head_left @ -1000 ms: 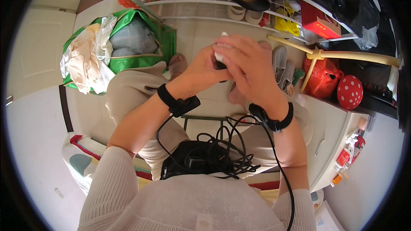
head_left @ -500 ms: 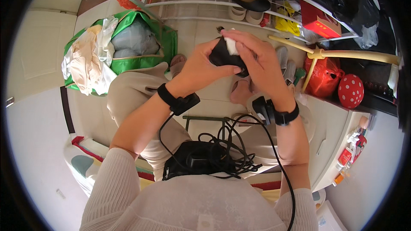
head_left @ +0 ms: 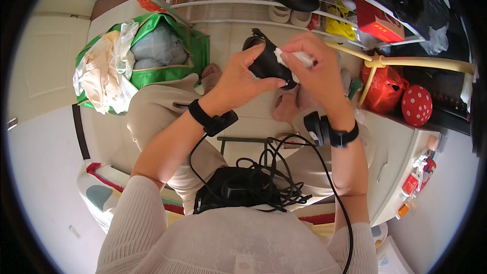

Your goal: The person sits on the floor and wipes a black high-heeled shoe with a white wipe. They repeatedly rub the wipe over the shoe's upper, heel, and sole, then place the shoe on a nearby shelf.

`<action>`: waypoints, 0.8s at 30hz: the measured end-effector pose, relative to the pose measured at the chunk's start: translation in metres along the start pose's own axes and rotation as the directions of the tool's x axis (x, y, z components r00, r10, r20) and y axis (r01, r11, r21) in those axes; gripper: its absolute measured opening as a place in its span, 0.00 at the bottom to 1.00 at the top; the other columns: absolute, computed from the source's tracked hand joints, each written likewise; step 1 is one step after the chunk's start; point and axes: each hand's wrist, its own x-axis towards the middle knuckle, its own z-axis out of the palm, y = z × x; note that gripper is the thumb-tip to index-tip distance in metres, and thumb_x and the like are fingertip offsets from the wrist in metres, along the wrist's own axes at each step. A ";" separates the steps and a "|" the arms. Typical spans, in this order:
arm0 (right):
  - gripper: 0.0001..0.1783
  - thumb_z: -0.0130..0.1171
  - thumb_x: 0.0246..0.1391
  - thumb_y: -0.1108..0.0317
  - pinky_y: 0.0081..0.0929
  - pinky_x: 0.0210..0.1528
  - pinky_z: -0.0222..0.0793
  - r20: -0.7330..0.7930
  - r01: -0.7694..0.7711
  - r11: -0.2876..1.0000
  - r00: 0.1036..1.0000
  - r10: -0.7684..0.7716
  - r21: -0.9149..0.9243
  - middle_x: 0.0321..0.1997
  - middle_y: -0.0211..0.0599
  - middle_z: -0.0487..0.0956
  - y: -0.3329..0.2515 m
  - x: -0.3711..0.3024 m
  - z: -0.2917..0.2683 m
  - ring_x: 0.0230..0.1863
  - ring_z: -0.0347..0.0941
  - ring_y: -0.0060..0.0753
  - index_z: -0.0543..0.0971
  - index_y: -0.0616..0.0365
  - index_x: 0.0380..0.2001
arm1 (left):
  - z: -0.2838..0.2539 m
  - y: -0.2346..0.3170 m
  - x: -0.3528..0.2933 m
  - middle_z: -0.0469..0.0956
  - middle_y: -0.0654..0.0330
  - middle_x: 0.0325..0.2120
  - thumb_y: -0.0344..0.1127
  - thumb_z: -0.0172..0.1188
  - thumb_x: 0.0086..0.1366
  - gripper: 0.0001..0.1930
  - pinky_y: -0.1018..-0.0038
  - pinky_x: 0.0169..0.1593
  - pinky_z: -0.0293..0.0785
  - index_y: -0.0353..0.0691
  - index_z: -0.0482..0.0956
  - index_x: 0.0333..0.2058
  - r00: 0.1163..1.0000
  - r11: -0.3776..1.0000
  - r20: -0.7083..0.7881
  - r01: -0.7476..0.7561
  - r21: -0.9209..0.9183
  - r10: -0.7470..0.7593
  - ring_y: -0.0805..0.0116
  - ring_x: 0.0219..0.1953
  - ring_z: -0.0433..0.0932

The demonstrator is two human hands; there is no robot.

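My left hand (head_left: 240, 79) is closed around a black shoe (head_left: 269, 65), thumb along its near side, holding it up in front of me. The shoe is tilted, with its opening partly visible at the upper left. In my right hand (head_left: 320, 73) is a crumpled white wipe (head_left: 303, 59), pinched in the fingers against or just beside the shoe's right side; whether it touches cannot be made out. A similar black flat shoe (head_left: 306, 3) lies on the rack ahead.
A white wire shoe rack (head_left: 218, 3) spans the far side, with a red box (head_left: 378, 22) on it. At left stands a green bag (head_left: 200, 50) of clothes. Black cables (head_left: 279, 187) lie in my lap. A white cabinet (head_left: 380, 162) is at right.
My right hand has shifted right and slightly down across the shoe with the white wipe, uncovering more of the shoe. My left hand keeps its hold nearly in place.
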 end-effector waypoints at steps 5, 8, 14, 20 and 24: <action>0.07 0.69 0.55 0.70 0.28 0.42 0.74 -0.039 -0.069 0.995 0.997 0.066 -0.073 0.36 0.36 0.81 -0.001 -0.001 0.000 0.37 0.81 0.39 0.86 0.57 0.37 | 0.002 0.005 0.001 0.82 0.65 0.36 0.27 0.77 0.54 0.20 0.74 0.49 0.73 0.35 0.82 0.45 1.000 0.999 0.001 -0.001 0.039 0.001 0.77 0.41 0.76; 0.06 0.68 0.56 0.70 0.29 0.42 0.74 -0.053 -0.017 0.996 0.999 0.013 -0.084 0.36 0.36 0.81 -0.002 0.001 0.000 0.38 0.81 0.41 0.85 0.58 0.37 | 0.002 0.006 0.000 0.83 0.64 0.36 0.27 0.77 0.53 0.21 0.75 0.50 0.74 0.35 0.82 0.46 1.000 1.000 0.015 -0.005 -0.007 0.005 0.77 0.41 0.77; 0.06 0.65 0.57 0.76 0.28 0.47 0.72 -0.007 -0.012 0.999 1.000 0.012 -0.040 0.39 0.38 0.80 -0.006 0.000 0.002 0.41 0.78 0.37 0.84 0.61 0.39 | 0.003 0.004 -0.001 0.84 0.64 0.38 0.27 0.77 0.54 0.21 0.75 0.52 0.74 0.36 0.82 0.47 0.999 1.000 0.055 0.000 0.000 0.000 0.76 0.42 0.78; 0.07 0.57 0.61 0.77 0.26 0.49 0.71 -0.086 -0.122 0.991 0.989 0.117 -0.058 0.43 0.37 0.79 0.015 -0.001 -0.006 0.44 0.77 0.33 0.83 0.61 0.39 | 0.000 0.006 0.000 0.84 0.64 0.46 0.22 0.75 0.57 0.23 0.73 0.60 0.71 0.34 0.82 0.52 0.991 0.996 0.114 -0.061 -0.066 0.069 0.75 0.48 0.79; 0.12 0.51 0.57 0.80 0.24 0.41 0.69 -0.064 0.065 0.993 0.996 -0.059 0.098 0.42 0.35 0.78 -0.013 0.004 -0.016 0.39 0.75 0.29 0.83 0.59 0.38 | -0.001 0.006 0.000 0.84 0.66 0.40 0.26 0.77 0.55 0.23 0.75 0.55 0.72 0.37 0.81 0.50 0.995 0.994 0.067 -0.071 -0.087 0.076 0.77 0.45 0.78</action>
